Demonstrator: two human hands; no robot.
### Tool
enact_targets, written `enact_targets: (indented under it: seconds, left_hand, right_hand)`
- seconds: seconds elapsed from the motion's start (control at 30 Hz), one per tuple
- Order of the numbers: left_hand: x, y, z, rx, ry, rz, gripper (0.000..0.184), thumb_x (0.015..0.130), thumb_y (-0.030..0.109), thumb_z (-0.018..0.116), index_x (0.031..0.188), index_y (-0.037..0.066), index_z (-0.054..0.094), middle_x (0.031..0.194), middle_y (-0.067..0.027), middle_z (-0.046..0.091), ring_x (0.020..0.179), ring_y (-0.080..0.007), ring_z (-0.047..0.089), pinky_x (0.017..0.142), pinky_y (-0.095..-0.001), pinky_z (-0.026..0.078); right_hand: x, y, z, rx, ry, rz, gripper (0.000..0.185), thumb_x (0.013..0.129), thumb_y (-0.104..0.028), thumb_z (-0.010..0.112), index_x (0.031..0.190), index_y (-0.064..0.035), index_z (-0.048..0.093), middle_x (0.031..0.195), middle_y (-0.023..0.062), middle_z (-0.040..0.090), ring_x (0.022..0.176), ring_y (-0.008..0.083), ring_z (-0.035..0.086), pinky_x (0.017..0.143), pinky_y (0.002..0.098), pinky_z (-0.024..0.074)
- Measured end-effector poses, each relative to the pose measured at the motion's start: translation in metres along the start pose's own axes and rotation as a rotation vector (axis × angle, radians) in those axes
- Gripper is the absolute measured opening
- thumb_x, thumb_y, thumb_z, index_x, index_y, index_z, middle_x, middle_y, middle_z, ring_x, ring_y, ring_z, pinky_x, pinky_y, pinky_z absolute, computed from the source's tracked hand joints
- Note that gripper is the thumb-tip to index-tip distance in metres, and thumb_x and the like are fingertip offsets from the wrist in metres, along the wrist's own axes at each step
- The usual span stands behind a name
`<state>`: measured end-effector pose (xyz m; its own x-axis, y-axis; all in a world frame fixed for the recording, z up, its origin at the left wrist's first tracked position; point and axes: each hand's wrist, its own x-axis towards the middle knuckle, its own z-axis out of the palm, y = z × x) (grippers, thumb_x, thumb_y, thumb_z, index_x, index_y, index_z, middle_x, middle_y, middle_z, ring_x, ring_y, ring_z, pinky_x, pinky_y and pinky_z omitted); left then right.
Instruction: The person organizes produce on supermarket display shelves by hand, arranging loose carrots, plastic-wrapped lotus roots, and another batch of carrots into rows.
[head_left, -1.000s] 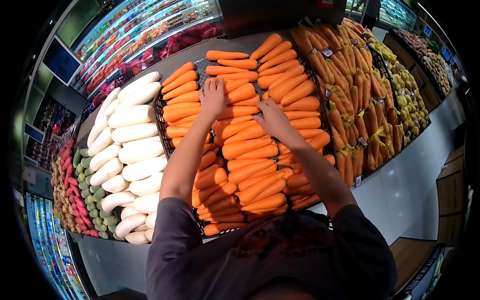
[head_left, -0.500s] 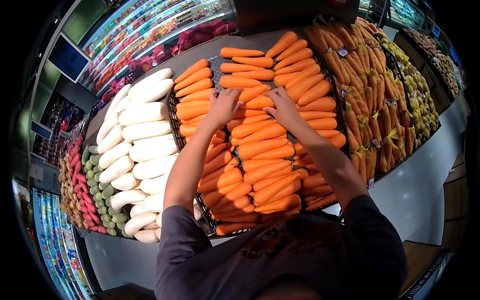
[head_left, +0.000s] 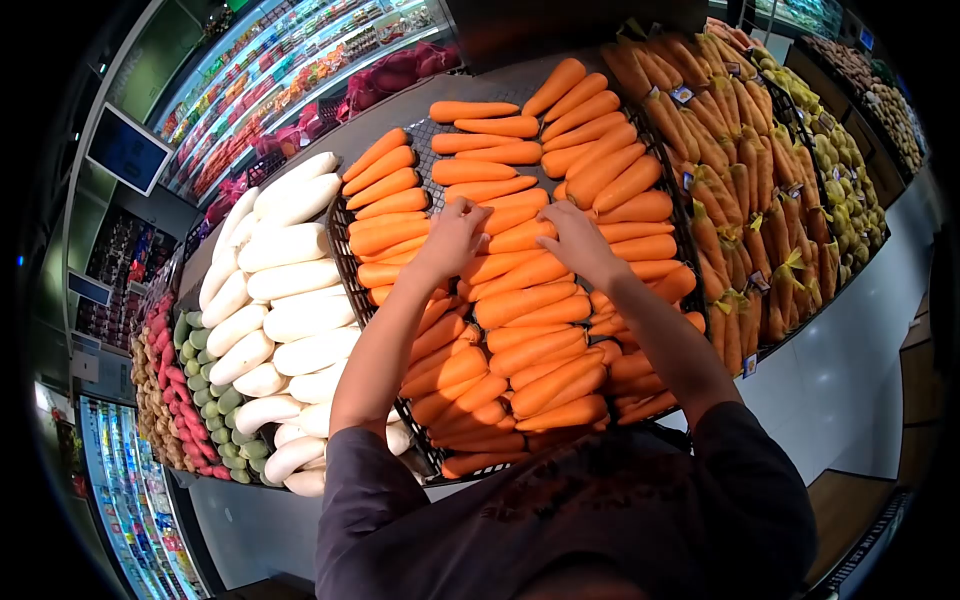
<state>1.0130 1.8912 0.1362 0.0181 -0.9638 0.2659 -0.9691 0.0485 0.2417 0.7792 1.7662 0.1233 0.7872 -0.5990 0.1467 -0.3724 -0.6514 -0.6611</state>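
Observation:
A row of large orange carrots lies across the middle of the black crate. My left hand (head_left: 457,238) has its fingers curled at the left end of one carrot (head_left: 522,238) in that row. At the same carrot's right end, my right hand (head_left: 578,240) has bent fingers and thumb against it. The carrot lies crosswise between both hands, level with its neighbours. Just beyond it are two more crosswise carrots (head_left: 512,217). My fingertips partly hide the carrot ends.
Stacked carrots (head_left: 540,305) fill the crate nearer my body. White radishes (head_left: 300,275) are piled to the left, past the crate's black rim (head_left: 345,265). On the right lie bagged carrots (head_left: 740,175). Green (head_left: 215,385) and red vegetables (head_left: 175,385) sit farther left.
Both hands have moved slightly toward my body, from the carrots farther up the row to one nearer. The view has shifted a little.

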Motion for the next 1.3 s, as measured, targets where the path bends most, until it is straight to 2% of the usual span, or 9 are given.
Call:
enact_targets:
  seconds: [0.13, 0.5, 0.57, 0.67, 0.77, 0.9, 1.1, 1.23, 1.3]
  left_hand:
    - [0.002, -0.004, 0.0, 0.112, -0.023, -0.012, 0.047, 0.091, 0.018, 0.071, 0.136, 0.013, 0.062, 0.117, -0.0161, 0.054, 0.111, -0.0345, 0.05, 0.098, -0.0453, 0.041]
    - [0.011, 0.01, 0.006, -0.089, -0.062, 0.002, 0.044, 0.094, 0.017, 0.069, 0.137, 0.014, 0.06, 0.119, -0.0143, 0.048, 0.111, -0.0335, 0.043, 0.102, -0.0469, 0.033]
    - [0.016, 0.015, -0.001, 0.037, -0.125, -0.025, 0.043, 0.096, 0.023, 0.067, 0.138, 0.014, 0.06, 0.121, -0.0133, 0.05, 0.116, -0.0336, 0.045, 0.107, -0.0531, 0.027]
    - [0.032, 0.029, -0.011, 0.241, -0.184, -0.026, 0.051, 0.098, 0.035, 0.064, 0.144, 0.014, 0.056, 0.139, -0.012, 0.051, 0.128, -0.035, 0.044, 0.113, -0.0527, 0.024]
    - [0.06, 0.054, 0.002, -0.04, -0.125, 0.052, 0.057, 0.097, 0.041, 0.065, 0.147, 0.015, 0.053, 0.149, -0.0136, 0.046, 0.135, -0.0373, 0.04, 0.114, -0.0524, 0.024]
    - [0.099, 0.095, 0.048, -0.178, -0.102, 0.169, 0.06, 0.097, 0.041, 0.067, 0.148, 0.013, 0.052, 0.152, -0.0165, 0.045, 0.142, -0.0385, 0.037, 0.116, -0.0526, 0.026]
    - [0.136, 0.14, 0.103, 0.233, 0.14, 0.175, 0.066, 0.096, 0.047, 0.065, 0.152, 0.016, 0.047, 0.158, -0.0203, 0.038, 0.143, -0.0403, 0.036, 0.114, -0.0595, 0.025]
    - [0.134, 0.123, 0.112, 0.364, 0.217, 0.274, 0.062, 0.096, 0.038, 0.069, 0.15, 0.016, 0.05, 0.158, -0.0172, 0.04, 0.14, -0.0371, 0.043, 0.107, -0.0544, 0.038]
    - [0.132, 0.124, 0.114, 0.396, 0.238, 0.341, 0.06, 0.095, 0.038, 0.07, 0.149, 0.017, 0.052, 0.156, -0.0153, 0.044, 0.136, -0.0353, 0.048, 0.105, -0.0493, 0.041]
  right_hand:
    - [0.007, 0.006, 0.002, -0.009, 0.012, -0.019, 0.036, 0.094, -0.017, 0.072, 0.124, -0.0005, 0.06, 0.128, 0.0165, 0.058, 0.117, 0.0354, 0.06, 0.099, 0.0423, 0.0512]
    - [-0.046, 0.02, -0.01, 0.249, 0.214, -0.187, 0.035, 0.094, -0.014, 0.071, 0.124, -0.0004, 0.06, 0.125, 0.015, 0.058, 0.112, 0.0332, 0.061, 0.097, 0.04, 0.052]
    - [-0.067, 0.021, -0.023, 0.387, 0.245, -0.082, 0.029, 0.098, -0.011, 0.068, 0.124, -0.0001, 0.061, 0.123, 0.0148, 0.06, 0.104, 0.0284, 0.065, 0.091, 0.0357, 0.0548]
    - [-0.109, 0.039, -0.05, 0.44, 0.689, -0.036, 0.023, 0.102, -0.007, 0.061, 0.124, -0.0011, 0.062, 0.118, 0.0131, 0.062, 0.096, 0.0211, 0.07, 0.084, 0.0311, 0.0564]
    - [-0.148, 0.077, -0.071, 0.577, 0.938, 0.119, 0.023, 0.105, -0.008, 0.056, 0.127, -0.0015, 0.061, 0.114, 0.0091, 0.063, 0.097, 0.0174, 0.07, 0.085, 0.0293, 0.0557]
    - [-0.205, 0.102, -0.094, 0.441, 1.037, 0.25, 0.024, 0.107, -0.01, 0.053, 0.127, 0.0, 0.061, 0.116, 0.0083, 0.064, 0.098, 0.0161, 0.069, 0.087, 0.029, 0.0552]
    - [-0.27, 0.113, -0.079, 0.358, 0.941, 0.525, 0.029, 0.11, -0.015, 0.05, 0.133, 0.0005, 0.057, 0.122, 0.0087, 0.063, 0.105, 0.0154, 0.066, 0.096, 0.0296, 0.0521]
    - [-0.291, 0.117, -0.057, 0.431, 0.97, 0.448, 0.028, 0.109, -0.013, 0.052, 0.132, 0.0016, 0.057, 0.115, 0.0079, 0.062, 0.103, 0.0148, 0.065, 0.092, 0.0286, 0.0526]
    - [-0.295, 0.103, -0.046, 0.425, 1.048, 0.471, 0.021, 0.104, -0.007, 0.057, 0.122, 0.0013, 0.062, 0.112, 0.0117, 0.061, 0.098, 0.0209, 0.068, 0.088, 0.0302, 0.0543]
